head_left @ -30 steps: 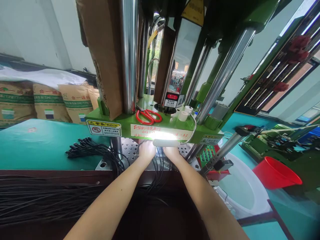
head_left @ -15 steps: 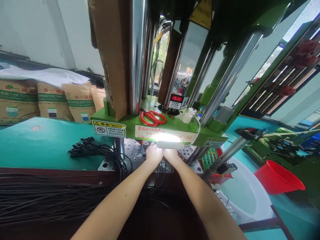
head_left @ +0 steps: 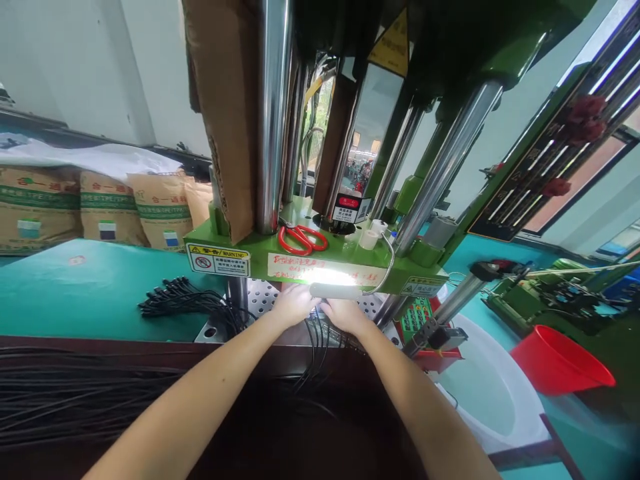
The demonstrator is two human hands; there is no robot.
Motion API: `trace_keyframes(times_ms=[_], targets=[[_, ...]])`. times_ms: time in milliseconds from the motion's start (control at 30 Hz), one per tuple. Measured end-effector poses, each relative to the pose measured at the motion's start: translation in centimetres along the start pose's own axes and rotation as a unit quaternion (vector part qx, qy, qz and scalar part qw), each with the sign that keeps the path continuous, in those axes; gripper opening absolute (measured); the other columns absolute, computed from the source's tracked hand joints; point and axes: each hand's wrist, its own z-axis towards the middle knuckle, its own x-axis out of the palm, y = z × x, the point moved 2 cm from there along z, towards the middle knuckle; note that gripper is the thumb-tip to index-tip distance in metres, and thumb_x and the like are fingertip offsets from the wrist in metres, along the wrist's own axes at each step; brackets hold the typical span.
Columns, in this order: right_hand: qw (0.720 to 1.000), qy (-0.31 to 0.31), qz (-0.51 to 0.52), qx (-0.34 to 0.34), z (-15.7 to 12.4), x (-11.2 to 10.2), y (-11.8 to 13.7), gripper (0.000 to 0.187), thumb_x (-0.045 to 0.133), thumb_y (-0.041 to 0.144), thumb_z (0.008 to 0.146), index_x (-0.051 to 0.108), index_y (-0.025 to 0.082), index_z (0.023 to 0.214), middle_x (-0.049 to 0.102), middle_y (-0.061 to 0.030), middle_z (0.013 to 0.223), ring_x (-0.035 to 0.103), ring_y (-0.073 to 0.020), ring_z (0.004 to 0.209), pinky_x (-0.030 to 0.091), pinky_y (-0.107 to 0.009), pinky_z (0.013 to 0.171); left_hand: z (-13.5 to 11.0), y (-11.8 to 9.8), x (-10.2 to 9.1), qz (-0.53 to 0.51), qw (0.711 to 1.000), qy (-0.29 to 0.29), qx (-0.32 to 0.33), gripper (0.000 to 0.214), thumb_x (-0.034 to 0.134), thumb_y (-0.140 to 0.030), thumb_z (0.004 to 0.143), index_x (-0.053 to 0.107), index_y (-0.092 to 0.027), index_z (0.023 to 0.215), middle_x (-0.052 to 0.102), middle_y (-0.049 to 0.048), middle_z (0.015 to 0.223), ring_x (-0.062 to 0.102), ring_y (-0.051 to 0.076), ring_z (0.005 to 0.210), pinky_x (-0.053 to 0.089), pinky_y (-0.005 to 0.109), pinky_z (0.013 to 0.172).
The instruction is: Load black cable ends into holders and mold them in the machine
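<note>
Under the green press (head_left: 240, 230), my left hand (head_left: 294, 305) reaches in with its fingers curled towards the middle, their tips partly hidden by the white tube lamp (head_left: 337, 291). My right hand (head_left: 345, 313) is close beside it, fingers bent and thumb towards the left hand. Several thin black cables (head_left: 315, 343) hang down from between the two hands, over the front of a metal block (head_left: 336, 333). What the fingertips pinch is too small and hidden to make out.
Red-handled scissors (head_left: 303, 239) lie on the press ledge. Bundled black cables (head_left: 175, 297) rest on the teal table (head_left: 100, 287) at left, with more long cables (head_left: 90, 393) below. A metal post (head_left: 450, 300), white tub (head_left: 525, 407) and red bucket (head_left: 560, 360) stand at right.
My hands have come slightly apart, the left one moving left, and more of the hanging cables shows between them. The view has shifted a little.
</note>
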Motion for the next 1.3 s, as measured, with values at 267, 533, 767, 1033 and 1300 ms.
trace_keyframes(times_ms=[267, 533, 767, 1033, 1300], targets=[[0.998, 0.039, -0.015, -0.038, 0.1, 0.4, -0.7, 0.041, 0.042, 0.044, 0.084, 0.055, 0.018, 0.112, 0.061, -0.0094, 0.111, 0.052, -0.0221, 0.104, 0.036, -0.031, 0.089, -0.1, 2.3, 1.2, -0.015, 0.996, 0.043, 0.074, 0.046, 0.039, -0.051, 0.08, 0.052, -0.022, 0.113, 0.056, 0.0103, 0.113, 0.048, 0.025, 0.106, 0.033, 0.036, 0.092], [0.998, 0.033, -0.027, -0.034, 0.7, 0.5, -0.4, 0.041, 0.037, 0.045, 0.086, 0.056, 0.018, 0.11, 0.06, -0.0097, 0.112, 0.052, -0.0239, 0.104, 0.035, -0.034, 0.089, 0.2, 2.7, 1.8, 0.034, 0.996, 0.024, 0.081, 0.055, 0.029, -0.056, 0.081, 0.049, -0.018, 0.115, 0.057, 0.0115, 0.11, 0.049, 0.025, 0.104, 0.036, 0.037, 0.087], [0.999, 0.004, -0.038, -0.017, -0.7, 0.5, -1.1, 0.042, 0.033, 0.041, 0.088, 0.054, 0.012, 0.111, 0.059, -0.0152, 0.111, 0.051, -0.0258, 0.104, 0.031, -0.038, 0.092, -0.5, 3.1, 1.4, 0.029, 0.999, -0.032, 0.024, 0.044, 0.03, -0.046, 0.085, 0.05, -0.017, 0.111, 0.057, 0.0099, 0.114, 0.053, 0.023, 0.101, 0.033, 0.036, 0.091], [1.0, 0.009, -0.017, -0.021, -0.1, 0.9, -1.5, 0.045, 0.032, 0.043, 0.087, 0.056, 0.012, 0.11, 0.061, -0.0144, 0.108, 0.052, -0.0251, 0.102, 0.033, -0.036, 0.09, -0.5, 2.7, 1.9, 0.026, 0.999, -0.036, 0.027, 0.044, 0.032, -0.044, 0.085, 0.05, -0.015, 0.113, 0.055, 0.0114, 0.117, 0.051, 0.023, 0.105, 0.035, 0.034, 0.089], [0.999, -0.018, 0.049, -0.012, 1.1, 0.1, -1.2, 0.033, 0.036, 0.035, 0.089, 0.06, 0.018, 0.104, 0.061, -0.0093, 0.108, 0.053, -0.0218, 0.101, 0.037, -0.036, 0.089, -0.3, 1.8, 0.8, 0.038, 0.999, -0.03, 0.003, 0.044, 0.037, -0.045, 0.082, 0.05, -0.014, 0.111, 0.056, 0.0135, 0.114, 0.051, 0.025, 0.105, 0.034, 0.038, 0.092]])
